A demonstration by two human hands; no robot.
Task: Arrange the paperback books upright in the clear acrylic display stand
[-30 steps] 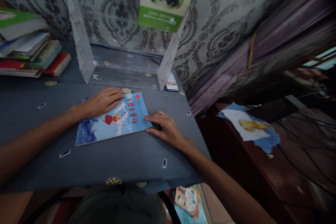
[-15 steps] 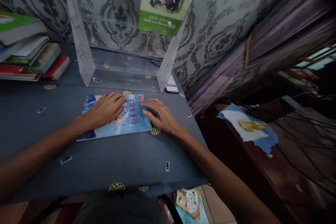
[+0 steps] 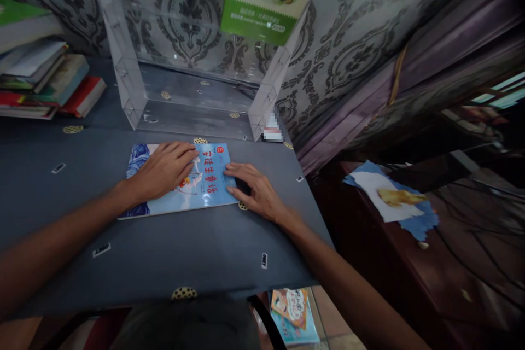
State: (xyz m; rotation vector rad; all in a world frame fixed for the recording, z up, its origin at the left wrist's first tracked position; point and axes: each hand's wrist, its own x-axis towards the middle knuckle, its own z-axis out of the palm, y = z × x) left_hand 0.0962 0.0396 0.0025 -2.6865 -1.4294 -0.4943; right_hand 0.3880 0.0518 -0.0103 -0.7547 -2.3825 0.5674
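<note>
A blue book (image 3: 209,197) with red characters on its cover lies flat and turned sideways on the dark grey tablecloth (image 3: 184,251). Across its left half rests my left hand (image 3: 166,169), palm down with the fingers stretched out over the cover. My right hand (image 3: 256,188) is at the book's right edge, thumb and fingers apart, the fingertips on the cover. Behind the book stands a clear acrylic rack (image 3: 192,117); a book with a green band (image 3: 258,19) leans high up in it, its top cut off by the frame.
Several stacked books (image 3: 65,79) sit at the far left. By the rack's right foot is a small pixelated item (image 3: 273,127). To the right, a lower dark red surface (image 3: 394,251) bears a blue cloth, white paper and cables. More books (image 3: 293,317) lie below the table's front edge.
My right hand has slid slightly right, towards the book's edge, uncovering more of the cover. My left hand stays in place on the book. The view has shifted a little.
</note>
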